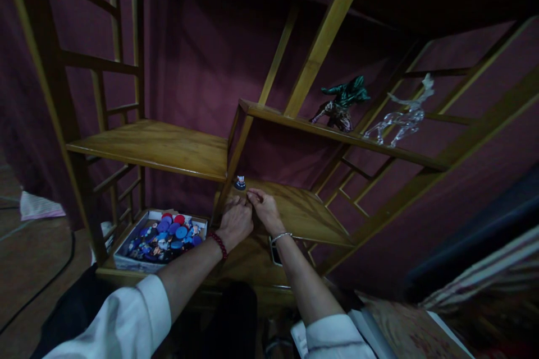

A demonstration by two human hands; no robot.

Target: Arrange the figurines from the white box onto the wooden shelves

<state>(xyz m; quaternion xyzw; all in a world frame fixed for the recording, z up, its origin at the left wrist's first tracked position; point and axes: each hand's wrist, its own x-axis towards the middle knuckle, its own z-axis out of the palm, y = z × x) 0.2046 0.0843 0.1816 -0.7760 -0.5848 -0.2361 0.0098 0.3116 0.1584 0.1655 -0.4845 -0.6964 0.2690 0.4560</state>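
Observation:
Both of my hands are close together over the left end of the lower right shelf (303, 210). My left hand (236, 220), with a dark red bead bracelet at its wrist, has its fingers curled beside the shelf's upright. My right hand (265, 208), wearing a silver bracelet, pinches with thumb and forefinger; whatever is between them is too small and dark to make out. Just behind the fingertips a small figurine (240, 182) on a dark round base stands upright on the shelf, touched by neither hand.
A white box (138, 265) full of small figures and blue, purple and red discs sits at lower left. A phone (275, 251) lies below my right wrist. Above right stand a green-and-brown figurine (343, 102) and a clear glass-like animal figure (402, 118). A wooden shelf (155, 146) juts out at left.

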